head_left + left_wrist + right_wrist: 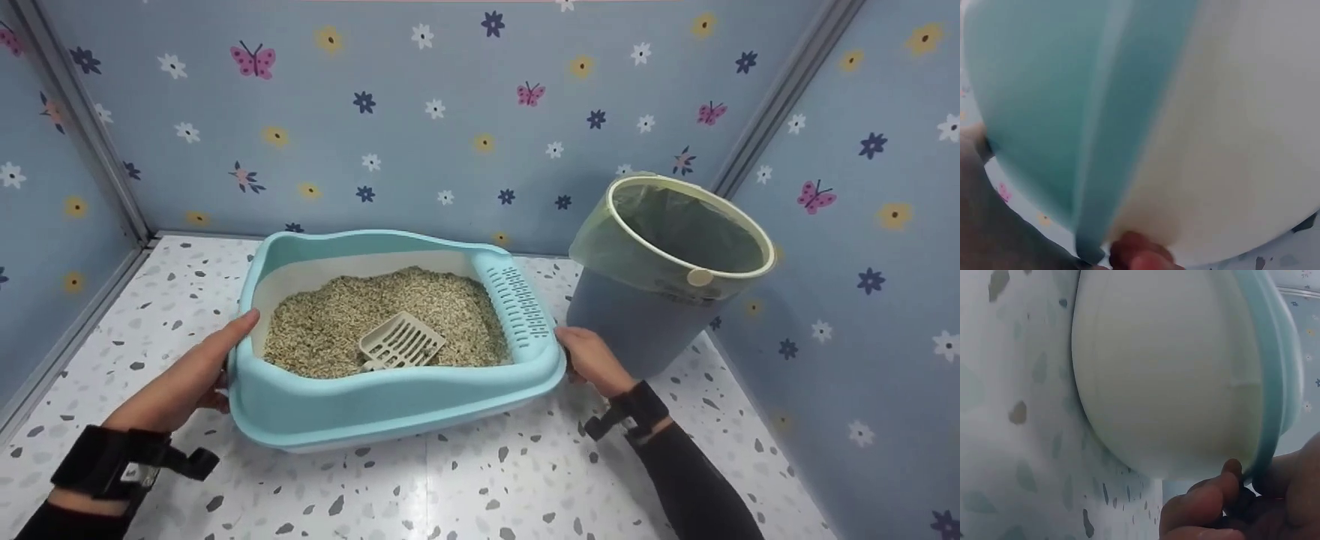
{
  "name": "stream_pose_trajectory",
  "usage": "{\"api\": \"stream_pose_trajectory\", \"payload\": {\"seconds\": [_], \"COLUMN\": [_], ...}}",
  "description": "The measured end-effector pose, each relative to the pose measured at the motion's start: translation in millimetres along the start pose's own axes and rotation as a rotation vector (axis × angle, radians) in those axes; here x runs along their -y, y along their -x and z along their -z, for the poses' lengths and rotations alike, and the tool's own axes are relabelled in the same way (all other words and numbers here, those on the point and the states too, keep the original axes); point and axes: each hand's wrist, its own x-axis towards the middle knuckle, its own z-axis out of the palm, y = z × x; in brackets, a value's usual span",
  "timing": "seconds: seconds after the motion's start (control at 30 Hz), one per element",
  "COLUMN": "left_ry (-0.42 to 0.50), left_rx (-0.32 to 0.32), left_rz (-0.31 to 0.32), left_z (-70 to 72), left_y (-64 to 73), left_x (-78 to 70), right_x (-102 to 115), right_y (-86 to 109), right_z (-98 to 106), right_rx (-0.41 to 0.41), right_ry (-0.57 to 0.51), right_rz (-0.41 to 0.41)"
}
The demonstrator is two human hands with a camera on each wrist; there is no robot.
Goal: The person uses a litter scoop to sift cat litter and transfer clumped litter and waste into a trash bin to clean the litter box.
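A light blue litter box [360,412] with a whitish lower tray sits between both hands, its left end nearer the person. Sandy-brown litter [330,315] fills it, heaped toward the back. On the litter lies a beige slotted scoop [403,341], its handle hidden behind the front wall. My left hand [176,382] grips the left end, thumb on the outer wall near the top and fingers [1137,253] curled beneath the blue rim. At the right end, beside the perforated step, my right hand [596,361] pinches the rim, fingertips [1233,467] under it.
A blue-grey trash bin [637,322] with a pale ring and a translucent greenish liner [600,244] stands behind my right hand. Flower-patterned panels [435,150] enclose the back and both sides. The surface [480,487] below is white with grey specks.
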Motion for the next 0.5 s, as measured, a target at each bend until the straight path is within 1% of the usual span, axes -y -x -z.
{"api": "stream_pose_trajectory", "payload": {"seconds": [0.1, 0.17, 0.23, 0.37, 0.5], "left_ry": [-0.013, -0.008, 0.01, 0.015, 0.005], "left_rx": [0.009, -0.008, -0.04, -0.092, -0.094], "left_rz": [0.028, 0.026, 0.021, 0.007, -0.001], "left_z": [-10.7, -16.9, -20.7, -19.1, -10.3], "left_y": [14.1, 19.0, 20.4, 19.8, 19.4], "left_x": [-1.2, -2.2, -3.1, -3.2, -0.6], "right_x": [5, 7, 10, 12, 11], "right_y": [-18.1, -27.5, -33.3, -36.2, -30.5], "right_z": [3, 5, 6, 4, -2], "right_rx": [-0.023, -0.028, -0.029, 0.008, 0.029], "right_ry": [0.025, 0.031, 0.048, 0.032, 0.023], "right_rz": [-0.028, -0.051, -0.059, -0.051, -0.011]}}
